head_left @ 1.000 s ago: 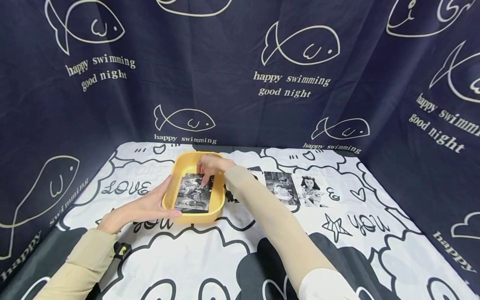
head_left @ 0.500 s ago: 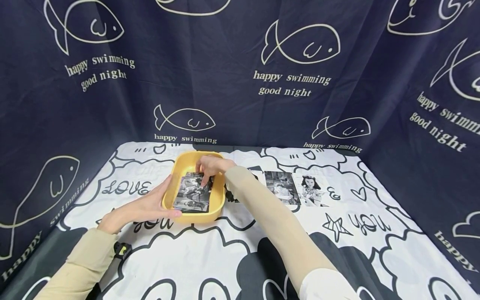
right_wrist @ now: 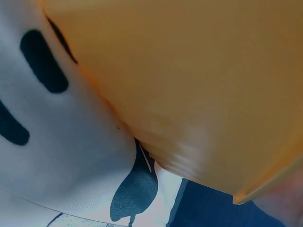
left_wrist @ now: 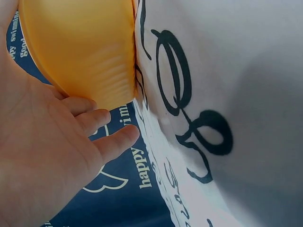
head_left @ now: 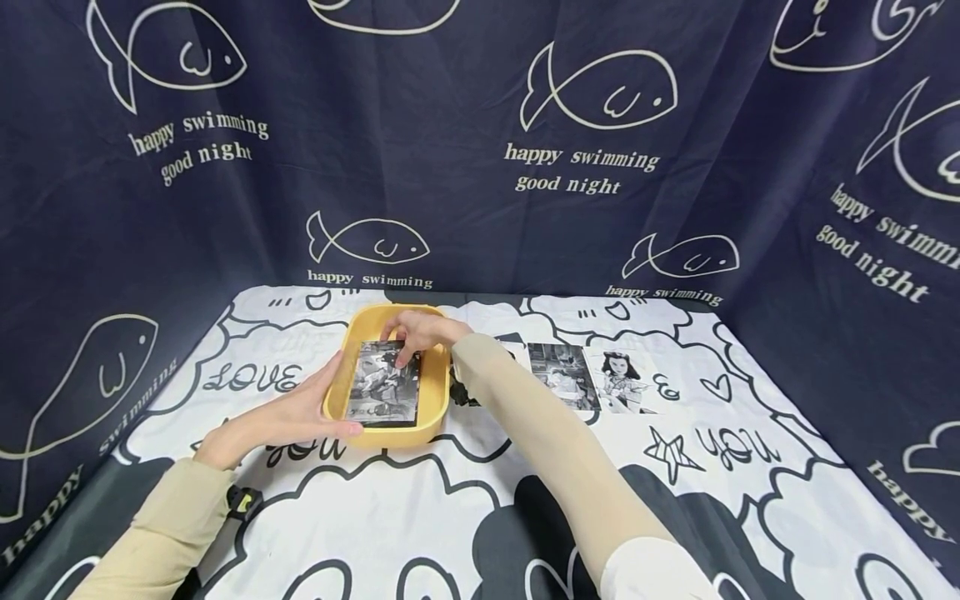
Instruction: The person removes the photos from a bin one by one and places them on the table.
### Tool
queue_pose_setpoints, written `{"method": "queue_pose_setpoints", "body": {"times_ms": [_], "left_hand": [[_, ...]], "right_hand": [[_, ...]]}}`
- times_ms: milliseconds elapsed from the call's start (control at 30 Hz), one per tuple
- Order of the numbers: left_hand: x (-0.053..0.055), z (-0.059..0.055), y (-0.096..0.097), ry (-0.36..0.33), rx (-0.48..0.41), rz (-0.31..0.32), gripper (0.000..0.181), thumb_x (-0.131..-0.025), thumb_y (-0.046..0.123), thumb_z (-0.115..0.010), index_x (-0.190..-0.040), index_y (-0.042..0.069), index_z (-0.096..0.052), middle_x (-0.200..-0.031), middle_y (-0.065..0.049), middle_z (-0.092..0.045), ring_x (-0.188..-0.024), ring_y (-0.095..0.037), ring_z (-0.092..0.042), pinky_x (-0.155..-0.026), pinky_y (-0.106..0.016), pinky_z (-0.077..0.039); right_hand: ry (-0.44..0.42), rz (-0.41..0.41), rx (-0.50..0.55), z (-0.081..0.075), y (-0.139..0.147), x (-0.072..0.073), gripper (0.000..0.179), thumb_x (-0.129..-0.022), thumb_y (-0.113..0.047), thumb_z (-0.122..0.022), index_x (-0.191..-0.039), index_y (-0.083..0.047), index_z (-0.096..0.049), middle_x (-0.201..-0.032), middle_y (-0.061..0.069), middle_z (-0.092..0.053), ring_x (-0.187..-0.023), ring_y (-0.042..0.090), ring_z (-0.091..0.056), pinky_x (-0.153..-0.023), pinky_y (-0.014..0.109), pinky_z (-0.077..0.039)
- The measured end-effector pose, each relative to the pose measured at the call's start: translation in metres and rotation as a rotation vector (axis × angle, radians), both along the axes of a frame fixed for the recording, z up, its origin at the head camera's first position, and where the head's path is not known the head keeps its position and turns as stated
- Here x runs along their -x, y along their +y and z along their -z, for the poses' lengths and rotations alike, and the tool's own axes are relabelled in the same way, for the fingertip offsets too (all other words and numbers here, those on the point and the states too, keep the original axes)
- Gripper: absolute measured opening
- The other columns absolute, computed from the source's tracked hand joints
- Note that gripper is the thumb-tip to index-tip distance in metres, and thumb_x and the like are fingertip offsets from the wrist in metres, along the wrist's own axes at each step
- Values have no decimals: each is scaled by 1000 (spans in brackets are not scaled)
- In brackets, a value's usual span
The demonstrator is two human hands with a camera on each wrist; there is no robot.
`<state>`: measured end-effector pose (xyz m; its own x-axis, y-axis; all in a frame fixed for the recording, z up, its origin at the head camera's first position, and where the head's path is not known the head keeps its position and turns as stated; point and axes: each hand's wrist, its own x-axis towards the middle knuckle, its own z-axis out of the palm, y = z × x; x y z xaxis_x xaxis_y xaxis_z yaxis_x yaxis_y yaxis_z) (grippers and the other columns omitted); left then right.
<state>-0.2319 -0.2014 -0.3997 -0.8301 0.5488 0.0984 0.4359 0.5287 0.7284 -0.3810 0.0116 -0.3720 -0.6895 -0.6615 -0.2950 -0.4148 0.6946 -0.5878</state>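
My left hand (head_left: 292,412) holds the near left corner of a yellow plastic bin (head_left: 433,400), thumb along the near rim and other fingers on the left side. In the left wrist view its fingers lie against the bin's outer wall (left_wrist: 85,56). My right hand (head_left: 422,330) reaches over the right rim and pinches the far edge of a black-and-white photo print (head_left: 382,390) inside the bin, thumb on top. Beneath it, a dark edge of another print shows at the near end. The right wrist view shows mostly the bin's outer wall (right_wrist: 165,85), and the right fingers are hidden there.
Right of the bin, black-and-white prints lie in a row: a dark scene print (head_left: 562,377), a portrait print (head_left: 621,379), and others partly behind the right forearm (head_left: 540,425). A patterned cloth (head_left: 360,517) covers the table. Navy curtains (head_left: 465,200) stand behind and at both sides.
The top print has shifted slightly away from me and squared up over those beneath. The right fingertips have moved a little left with it. The left hand and bin have stayed put.
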Motion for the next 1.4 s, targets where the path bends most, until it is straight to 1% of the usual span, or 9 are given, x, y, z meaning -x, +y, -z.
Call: {"method": "queue_pose_setpoints", "body": {"times_ms": [133,233,500,700,833,933,1133,1267,1400], "left_hand": [[-1,0,0,6,18,-10,115,-78,31,-79,-156,20,5,-160,-22,-12,-143,-43,-23,-112,-67,-23],[-1,0,0,15,31,-19,116,-78,33,-79,-156,19,7,-161,-22,-8,-145,-44,-19,-112,-67,-21],[-1,0,0,20,14,-4,115,-78,33,-79,-156,21,6,-161,-21,-10,-144,-43,-20,-113,-66,-21],[-1,0,1,22,30,-12,116,-78,35,-78,-156,14,5,-160,-23,-10,-144,-44,-21,-112,-67,-22],[-2,-1,2,15,49,-27,117,-78,37,-78,-155,6,4,-160,-25,-8,-144,-46,-19,-112,-67,-21],[-2,-2,2,9,68,-39,117,-79,37,-77,-154,1,5,-160,-27,-6,-144,-46,-17,-112,-67,-20],[-3,-4,2,-12,81,-56,118,-79,36,-77,-154,2,8,-160,-25,-4,-144,-46,-17,-113,-67,-20],[-4,-5,2,-16,89,-64,118,-79,36,-77,-153,0,8,-160,-26,-1,-145,-46,-14,-114,-66,-18],[-5,-4,2,-28,112,-80,118,-80,38,-76,-153,-1,9,-160,-26,2,-145,-47,-11,-114,-66,-16]], "right_hand": [[-88,10,74,0,2,1,48,-80,4,-73,-124,-9,-59,-104,9,-61,-60,14,-48,-58,26,-46],[-87,-1,100,0,3,2,46,-82,7,-68,-125,-8,-59,-99,9,-64,-58,13,-49,-56,25,-45],[-63,-36,126,-1,7,2,47,-84,11,-62,-128,-6,-59,-119,14,-65,-89,12,-54,-72,18,-46],[-41,-39,134,-5,9,-1,48,-84,12,-60,-129,-6,-59,-128,11,-62,-103,16,-56,-83,19,-46],[-77,-14,169,-8,11,-2,49,-85,12,-58,-130,-7,-59,-134,9,-60,-120,21,-54,-97,26,-47],[-102,-9,214,-11,14,0,51,-84,14,-55,-131,-6,-58,-136,9,-58,-128,23,-51,-100,27,-47],[-66,-26,253,-23,22,2,48,-86,13,-54,-131,-4,-58,-137,10,-58,-129,22,-50,-102,26,-45],[-58,0,277,-32,27,1,47,-86,13,-55,-129,-4,-60,-137,10,-57,-130,22,-50,-104,28,-45],[-71,24,298,-40,33,3,46,-87,13,-56,-129,-7,-60,-138,9,-55,-128,22,-49,-101,28,-47]]}}
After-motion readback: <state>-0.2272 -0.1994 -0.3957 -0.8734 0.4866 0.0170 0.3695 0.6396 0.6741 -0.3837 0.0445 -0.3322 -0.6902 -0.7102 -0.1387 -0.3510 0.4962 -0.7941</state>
